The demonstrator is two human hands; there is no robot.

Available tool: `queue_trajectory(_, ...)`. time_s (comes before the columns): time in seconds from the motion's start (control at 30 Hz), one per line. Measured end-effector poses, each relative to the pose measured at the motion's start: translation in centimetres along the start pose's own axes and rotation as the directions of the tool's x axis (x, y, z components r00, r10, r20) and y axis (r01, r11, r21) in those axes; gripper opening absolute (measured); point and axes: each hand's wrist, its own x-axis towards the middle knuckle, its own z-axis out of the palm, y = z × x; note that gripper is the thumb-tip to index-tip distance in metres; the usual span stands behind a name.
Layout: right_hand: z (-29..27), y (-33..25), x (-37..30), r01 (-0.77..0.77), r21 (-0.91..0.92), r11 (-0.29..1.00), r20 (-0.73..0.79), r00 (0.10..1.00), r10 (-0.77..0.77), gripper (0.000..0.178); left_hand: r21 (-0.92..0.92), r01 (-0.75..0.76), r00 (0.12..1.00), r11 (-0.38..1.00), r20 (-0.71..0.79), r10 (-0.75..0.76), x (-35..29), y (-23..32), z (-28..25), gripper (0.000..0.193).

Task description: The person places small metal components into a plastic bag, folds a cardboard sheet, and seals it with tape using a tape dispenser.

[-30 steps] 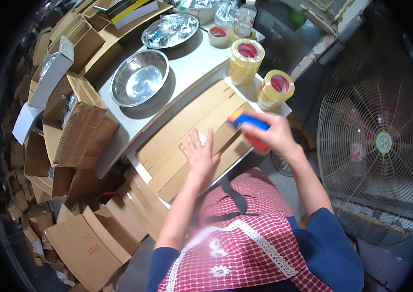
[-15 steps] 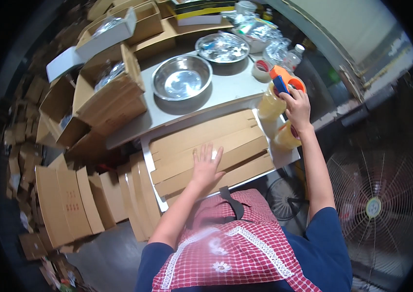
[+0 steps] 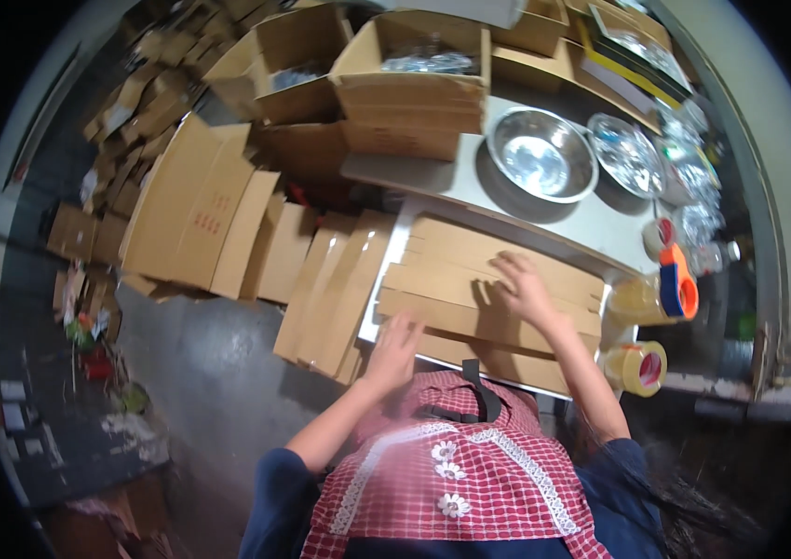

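A folded brown cardboard box (image 3: 456, 309) lies on a white board in front of me, with flaps and slots at its ends. My left hand (image 3: 395, 352) is at its near left edge, fingers extended and slightly blurred, holding nothing. Over the middle of the cardboard hovers my right hand (image 3: 523, 287), its fingers apart and a shadow beneath them. An orange and blue tape dispenser (image 3: 678, 283) rests by clear tape rolls (image 3: 634, 302), to the right of the box and out of my grasp.
Behind the board, a white table (image 3: 554, 219) bears a steel basin (image 3: 542, 156) and a bowl of clear-wrapped items (image 3: 626, 156). Open cartons (image 3: 409, 102) stand at the back. Flattened cartons (image 3: 330, 293) lean on the left. Another tape roll (image 3: 635, 368) stands at the right.
My right hand has let go of the tape dispenser and come over the cardboard. My left hand has slid to the box's left edge. The view has swung left.
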Motion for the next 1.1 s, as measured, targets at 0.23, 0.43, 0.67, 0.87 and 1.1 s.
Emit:
queue_trajectory(0.23, 12.3, -4.9, 9.7, -0.238, 0.545, 0.804, 0.416, 0.909, -0.013, 0.049, -0.924, 0.349, 0.502, 0.158, 0.042, -0.864, -2.5, -1.3, 5.8, 0.051)
queue_trajectory(0.43, 13.8, -5.0, 12.9, -0.347, 0.493, 0.798, 0.636, 0.769, -0.058, 0.044, -0.99, 0.132, 0.369, -0.042, 0.088, -0.925, 2.1, 0.1, 4.9, 0.045)
queue_trajectory(0.67, 13.5, -6.1, 14.7, -0.208, 0.347, 0.914, 0.71, 0.695, -0.112, 0.04, -0.962, 0.27, 0.335, 0.042, 0.052, -0.941, 4.0, -1.8, 5.3, 0.035)
queue_trajectory(0.87, 15.9, -4.7, 15.0, -0.198, 0.476, 0.857, 0.65, 0.735, -0.192, 0.043, -0.827, 0.556, 0.366, 0.083, 0.155, -0.918, 4.8, -3.3, 2.8, 0.034)
queue_trajectory(1.1, 15.6, -5.1, 12.7, 0.422, 0.186, 0.887, 0.305, 0.834, -0.461, 0.025, -0.849, 0.524, 0.158, 0.066, 0.02, -0.987, 5.3, -3.2, 3.5, 0.03)
